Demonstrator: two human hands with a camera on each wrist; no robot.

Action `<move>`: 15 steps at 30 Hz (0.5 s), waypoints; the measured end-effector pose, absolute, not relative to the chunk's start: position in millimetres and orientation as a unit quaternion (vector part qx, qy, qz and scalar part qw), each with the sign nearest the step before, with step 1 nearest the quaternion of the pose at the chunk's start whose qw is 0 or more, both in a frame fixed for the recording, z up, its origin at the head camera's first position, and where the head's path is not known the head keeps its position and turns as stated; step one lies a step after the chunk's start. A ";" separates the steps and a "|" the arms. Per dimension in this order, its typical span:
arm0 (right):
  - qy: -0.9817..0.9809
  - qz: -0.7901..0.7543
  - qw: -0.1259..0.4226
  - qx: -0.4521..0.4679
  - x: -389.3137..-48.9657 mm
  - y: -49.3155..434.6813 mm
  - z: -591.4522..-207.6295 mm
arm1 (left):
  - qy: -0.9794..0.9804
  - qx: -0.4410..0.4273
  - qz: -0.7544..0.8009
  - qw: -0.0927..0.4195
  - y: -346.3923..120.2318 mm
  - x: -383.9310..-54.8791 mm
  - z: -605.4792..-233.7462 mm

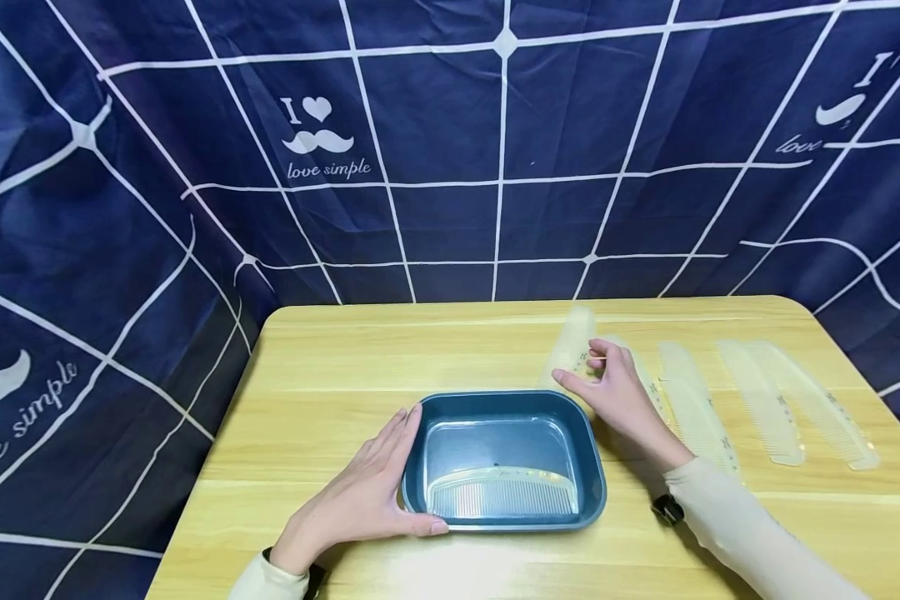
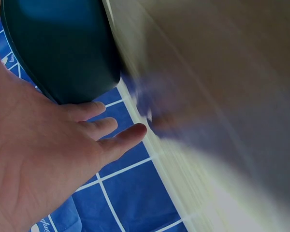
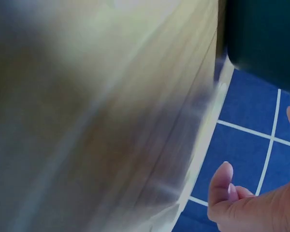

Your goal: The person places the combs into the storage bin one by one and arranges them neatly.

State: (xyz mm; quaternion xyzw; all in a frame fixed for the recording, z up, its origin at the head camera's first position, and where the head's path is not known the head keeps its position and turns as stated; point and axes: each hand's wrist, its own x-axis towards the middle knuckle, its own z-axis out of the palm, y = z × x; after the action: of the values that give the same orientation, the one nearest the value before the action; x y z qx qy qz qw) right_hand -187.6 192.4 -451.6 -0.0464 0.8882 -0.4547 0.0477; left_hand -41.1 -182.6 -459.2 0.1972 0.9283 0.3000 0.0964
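Observation:
A dark blue rectangular tray (image 1: pixel 598 492) stands on the table, with one translucent comb (image 1: pixel 502 493) lying inside along its near wall. My left hand (image 1: pixel 367 487) rests against the tray's left side, fingers straight along the wall and thumb at the front edge. Beyond the tray's back right corner, my right hand (image 1: pixel 615 387) hovers beside another translucent comb (image 1: pixel 570 346). Its thumb and bent fingers stand apart, and the right wrist view shows nothing between them. A further comb (image 1: pixel 651 383) lies partly hidden behind this hand.
More translucent combs (image 1: pixel 693 408) lie on the right of the wooden table (image 1: pixel 330 358), including a pair (image 1: pixel 765 408) farther right. Blue cloth (image 1: pixel 435 217) with white lines hangs behind and at both sides of the table.

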 end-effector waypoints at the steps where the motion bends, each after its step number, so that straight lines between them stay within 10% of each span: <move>1: 0.893 -0.444 0.050 -0.044 -189.1 192.1 -452.2 | 0.928 0.198 0.301 0.097 -182.7 -41.1 -459.5; 15: 0.945 -0.313 0.072 -0.057 -206.5 180.0 -456.9 | 0.928 0.194 0.303 0.096 -183.4 -40.2 -460.2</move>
State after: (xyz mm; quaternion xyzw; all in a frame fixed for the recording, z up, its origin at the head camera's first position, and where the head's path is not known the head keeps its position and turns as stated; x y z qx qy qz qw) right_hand -206.5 180.0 -456.9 -0.0568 0.9452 -0.3132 0.0724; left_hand -40.2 -183.4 -460.2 0.1938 0.9282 0.3026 0.0964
